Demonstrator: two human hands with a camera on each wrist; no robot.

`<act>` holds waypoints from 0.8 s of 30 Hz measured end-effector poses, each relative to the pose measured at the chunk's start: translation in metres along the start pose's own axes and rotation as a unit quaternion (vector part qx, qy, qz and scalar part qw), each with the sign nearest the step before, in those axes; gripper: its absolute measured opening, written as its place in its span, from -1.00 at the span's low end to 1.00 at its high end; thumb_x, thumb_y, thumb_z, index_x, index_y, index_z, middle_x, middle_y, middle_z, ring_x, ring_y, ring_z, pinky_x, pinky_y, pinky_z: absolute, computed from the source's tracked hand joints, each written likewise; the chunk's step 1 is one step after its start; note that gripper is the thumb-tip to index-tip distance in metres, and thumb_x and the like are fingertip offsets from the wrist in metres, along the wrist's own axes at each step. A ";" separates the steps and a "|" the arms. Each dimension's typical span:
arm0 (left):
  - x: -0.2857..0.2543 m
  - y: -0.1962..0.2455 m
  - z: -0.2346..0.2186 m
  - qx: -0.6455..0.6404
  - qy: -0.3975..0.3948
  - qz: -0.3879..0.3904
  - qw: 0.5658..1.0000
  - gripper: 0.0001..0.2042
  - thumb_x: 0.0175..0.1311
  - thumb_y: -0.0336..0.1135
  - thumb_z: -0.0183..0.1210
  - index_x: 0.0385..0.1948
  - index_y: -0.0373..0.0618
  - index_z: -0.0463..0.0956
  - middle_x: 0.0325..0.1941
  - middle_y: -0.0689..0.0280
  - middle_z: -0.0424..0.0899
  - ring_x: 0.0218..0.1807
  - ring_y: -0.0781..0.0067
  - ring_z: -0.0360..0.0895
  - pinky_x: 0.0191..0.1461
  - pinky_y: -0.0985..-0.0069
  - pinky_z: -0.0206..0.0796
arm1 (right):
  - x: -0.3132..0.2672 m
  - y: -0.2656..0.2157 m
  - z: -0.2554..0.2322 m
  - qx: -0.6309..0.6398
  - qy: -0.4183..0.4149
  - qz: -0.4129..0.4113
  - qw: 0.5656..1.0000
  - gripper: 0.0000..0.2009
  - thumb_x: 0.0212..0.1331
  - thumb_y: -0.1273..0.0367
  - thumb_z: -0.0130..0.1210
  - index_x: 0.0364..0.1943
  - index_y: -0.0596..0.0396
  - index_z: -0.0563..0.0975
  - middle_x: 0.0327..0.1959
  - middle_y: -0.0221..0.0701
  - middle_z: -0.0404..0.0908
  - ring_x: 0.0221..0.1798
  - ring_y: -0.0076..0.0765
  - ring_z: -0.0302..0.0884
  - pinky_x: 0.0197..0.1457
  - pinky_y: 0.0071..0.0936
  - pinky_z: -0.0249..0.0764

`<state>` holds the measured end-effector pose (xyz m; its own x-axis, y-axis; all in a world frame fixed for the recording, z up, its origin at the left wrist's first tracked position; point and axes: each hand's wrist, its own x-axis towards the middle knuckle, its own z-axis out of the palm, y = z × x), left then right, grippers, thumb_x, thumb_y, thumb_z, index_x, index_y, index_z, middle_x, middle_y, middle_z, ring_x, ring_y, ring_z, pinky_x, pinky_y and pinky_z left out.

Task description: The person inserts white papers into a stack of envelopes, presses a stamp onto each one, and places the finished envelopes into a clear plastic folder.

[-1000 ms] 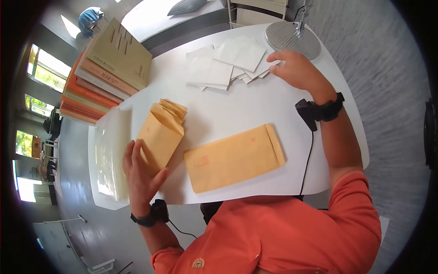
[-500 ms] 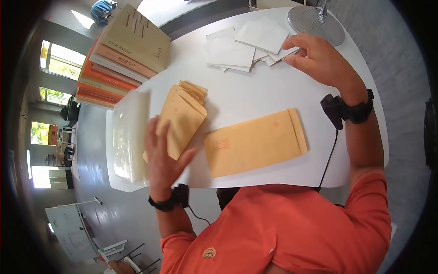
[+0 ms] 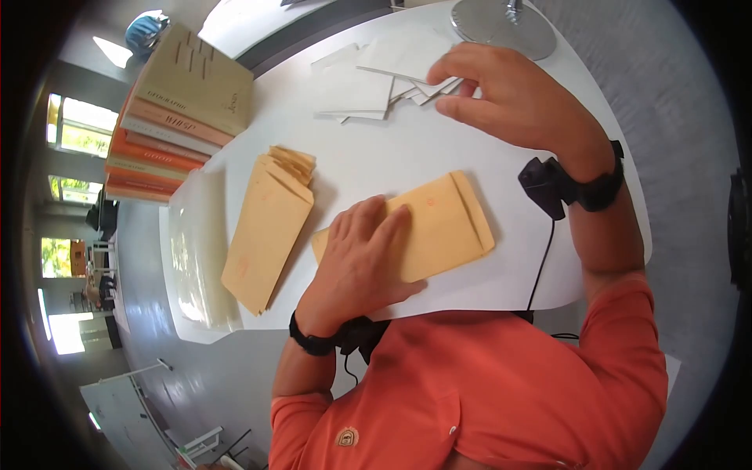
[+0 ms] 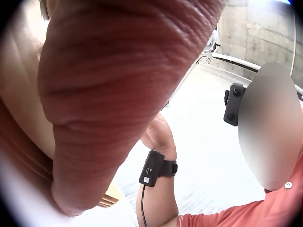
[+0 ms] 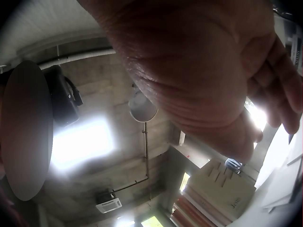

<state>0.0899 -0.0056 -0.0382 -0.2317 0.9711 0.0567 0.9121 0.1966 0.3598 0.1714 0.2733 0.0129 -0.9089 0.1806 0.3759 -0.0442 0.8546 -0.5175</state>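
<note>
In the head view the left hand (image 3: pixel 356 266) rests, fingers spread, on the left part of a single tan envelope (image 3: pixel 450 227) near the front table edge. Left of it lies a fanned stack of tan envelopes (image 3: pixel 266 235), untouched. At the back, the right hand (image 3: pixel 517 98) hovers at the right side of a loose pile of white paper pieces (image 3: pixel 352 94), thumb and forefinger apart; whether a fingertip touches the pile is unclear. The left hand (image 4: pixel 113 85) and right hand (image 5: pixel 189 71) fill much of their wrist views.
Upright books (image 3: pixel 188 102) stand at the table's back left. A clear plastic sleeve or bag stack (image 3: pixel 196 251) lies along the left edge. The round metal base (image 3: pixel 505 27) of a stand is at the back right. A black cable (image 3: pixel 543 266) hangs from the right wrist camera.
My left hand has moved right, off the envelope stack and onto the single envelope. My right hand has shifted slightly over the white pile's right side.
</note>
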 end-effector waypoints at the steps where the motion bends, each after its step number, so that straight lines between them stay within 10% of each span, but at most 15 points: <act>1: -0.002 0.000 -0.002 0.003 0.017 -0.013 1.000 -0.06 -0.28 -0.06 0.57 0.30 -0.09 0.33 0.32 -0.05 0.31 0.34 -0.17 0.28 0.40 0.03 0.15 | -0.001 -0.001 -0.002 -0.004 0.004 0.009 1.000 -0.72 0.18 0.33 0.20 -0.09 0.22 0.62 -0.21 -0.27 0.63 -0.25 -0.37 0.58 -0.15 -0.42 0.51; 13: -0.029 -0.015 -0.028 -0.006 0.253 0.010 0.967 0.09 -0.19 -0.07 0.60 0.46 -0.12 0.12 0.36 -0.02 0.18 0.37 -0.09 0.25 0.35 0.05 0.31 | -0.023 -0.046 -0.009 0.211 0.014 -0.171 0.962 -0.87 0.14 0.41 0.26 -0.24 0.11 0.66 -0.07 -0.28 0.62 -0.10 -0.28 0.59 -0.13 -0.39 0.51; 24: -0.032 -0.018 -0.022 0.063 0.258 0.011 0.964 0.11 -0.16 -0.04 0.55 0.48 -0.19 0.05 0.38 -0.01 0.16 0.41 -0.05 0.20 0.42 0.04 0.17 | -0.015 -0.052 0.023 0.140 -0.006 -0.055 0.989 -0.83 0.06 0.38 0.27 -0.36 0.23 0.61 -0.24 -0.29 0.63 -0.21 -0.13 0.59 -0.10 -0.30 0.50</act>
<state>0.0737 -0.0427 -0.0255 -0.3194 0.7851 0.5307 0.9450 0.2224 0.2397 0.1779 0.2150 0.0163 -0.8966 0.0868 0.4343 -0.2551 0.7004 -0.6666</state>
